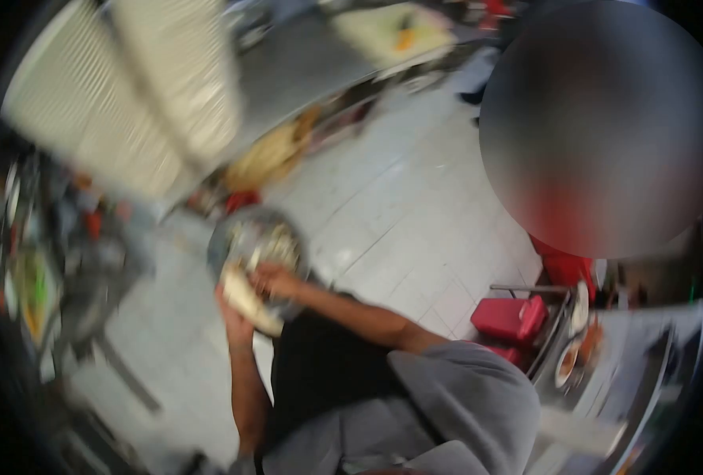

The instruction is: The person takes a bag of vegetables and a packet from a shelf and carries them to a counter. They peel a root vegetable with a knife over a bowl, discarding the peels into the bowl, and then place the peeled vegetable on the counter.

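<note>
My left hand grips a long, pale, thick vegetable from its outer side; blur hides its exact kind. It tilts from the bowl toward my lap. Against its upper inner side, my right hand is closed with curled fingers, and what it holds, if anything, cannot be made out. Just beyond both hands is a round grey metal bowl. Pale strips or shavings lie in it, smeared by motion.
White corrugated panels and a grey metal counter stand ahead on the left. Pale floor tiles stretch to the right. A pinkish-red box sits near a side table with an orange-filled bowl. A blurred disc covers the upper right.
</note>
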Tool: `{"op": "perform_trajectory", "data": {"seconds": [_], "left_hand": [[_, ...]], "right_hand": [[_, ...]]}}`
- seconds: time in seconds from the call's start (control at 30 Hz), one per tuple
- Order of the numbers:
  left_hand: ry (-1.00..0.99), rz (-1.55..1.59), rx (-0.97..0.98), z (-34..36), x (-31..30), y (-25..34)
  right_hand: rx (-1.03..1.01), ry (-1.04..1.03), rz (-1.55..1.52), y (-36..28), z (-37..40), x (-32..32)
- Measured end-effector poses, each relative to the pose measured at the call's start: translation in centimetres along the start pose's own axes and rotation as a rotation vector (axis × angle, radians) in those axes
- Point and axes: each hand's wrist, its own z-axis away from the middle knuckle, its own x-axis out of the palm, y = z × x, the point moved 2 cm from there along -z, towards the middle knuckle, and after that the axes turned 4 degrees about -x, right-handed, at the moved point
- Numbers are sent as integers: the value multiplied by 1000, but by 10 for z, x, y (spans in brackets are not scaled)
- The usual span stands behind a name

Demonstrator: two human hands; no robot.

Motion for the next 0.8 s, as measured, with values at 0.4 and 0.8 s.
{"op": "perform_trajectory", "data": {"seconds": [0.4, 0.8], "left_hand": [[19, 271, -149, 2, -36, -2], [31, 328, -87, 9, -38, 1]], "right_hand": [[-11, 317, 178, -37, 1, -6], [482, 147, -739, -67, 13, 0]]}}
